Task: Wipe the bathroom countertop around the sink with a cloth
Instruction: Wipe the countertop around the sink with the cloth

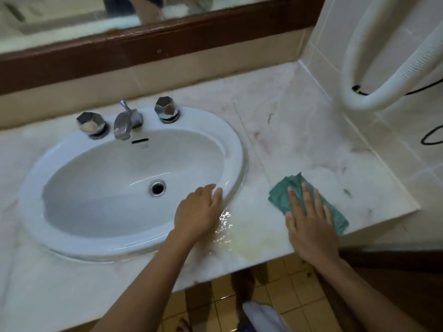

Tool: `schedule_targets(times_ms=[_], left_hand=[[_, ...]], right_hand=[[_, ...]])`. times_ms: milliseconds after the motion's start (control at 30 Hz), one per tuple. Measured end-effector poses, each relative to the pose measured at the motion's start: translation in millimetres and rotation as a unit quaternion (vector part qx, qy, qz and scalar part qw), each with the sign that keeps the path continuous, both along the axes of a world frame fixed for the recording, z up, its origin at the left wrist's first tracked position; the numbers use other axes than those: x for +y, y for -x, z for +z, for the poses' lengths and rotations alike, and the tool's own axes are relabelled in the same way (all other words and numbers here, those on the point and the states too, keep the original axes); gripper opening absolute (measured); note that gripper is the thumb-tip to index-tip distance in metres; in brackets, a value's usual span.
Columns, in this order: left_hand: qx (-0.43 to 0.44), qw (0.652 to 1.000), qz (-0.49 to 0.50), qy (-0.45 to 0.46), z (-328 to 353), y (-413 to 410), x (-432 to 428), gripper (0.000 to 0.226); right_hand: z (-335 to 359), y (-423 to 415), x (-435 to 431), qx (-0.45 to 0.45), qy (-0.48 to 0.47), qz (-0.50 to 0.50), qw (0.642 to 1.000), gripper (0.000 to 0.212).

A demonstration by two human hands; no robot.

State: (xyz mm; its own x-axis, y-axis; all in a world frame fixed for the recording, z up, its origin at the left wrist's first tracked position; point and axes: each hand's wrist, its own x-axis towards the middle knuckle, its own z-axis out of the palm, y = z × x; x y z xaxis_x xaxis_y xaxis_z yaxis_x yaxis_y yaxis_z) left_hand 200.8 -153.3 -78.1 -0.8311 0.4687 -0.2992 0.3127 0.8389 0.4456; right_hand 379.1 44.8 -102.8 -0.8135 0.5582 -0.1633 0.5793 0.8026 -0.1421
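Cloth (281,198), teal and folded, lies flat on the countertop (311,130) in the lower right of the frame, near the front edge and well to the right of the sink (237,149). The right hand (309,226) lies on top of it, palm down, fingers straight and spread, pressing rather than clutching. The cloth shows beyond the fingertips and on both sides of the hand, so the palm covers its near part. The left hand (196,212) holds nothing; its relaxed fingers rest on the sink rim at lower centre. Between the two hands a puddle (224,221) glints, with a yellowish stain (249,245) just below it by the front edge. The stroke likely goes best with the palm flat and weighted, drawing the cloth leftward through that water, then up toward the smudged marble in the upper right corner and behind the taps (166,109).
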Motion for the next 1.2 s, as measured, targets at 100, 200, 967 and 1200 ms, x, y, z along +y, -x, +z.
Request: schedule_targets(times_ms=[100,200,967,1200], left_hand=[[0.083,0.996,-0.029,0.035,-1,-25,-56,0.055],[0.131,0.991,-0.028,-0.006,-6,-43,-118,0.056],[-0.027,0.930,0.142,-0.338,95,-49,-238,0.064],[0.299,0.920,-0.247,-0.057,120,-23,-220,0.114]], right_hand=[[3,23,-19,-0.011,0.017,-0.087,0.996,0.060],[9,34,-71,0.005,0.035,-0.110,0.993,0.061],[147,92,-261,0.190,0.627,-0.036,0.755,0.025],[185,125,-227,0.016,0.823,-0.048,0.566,0.039]])
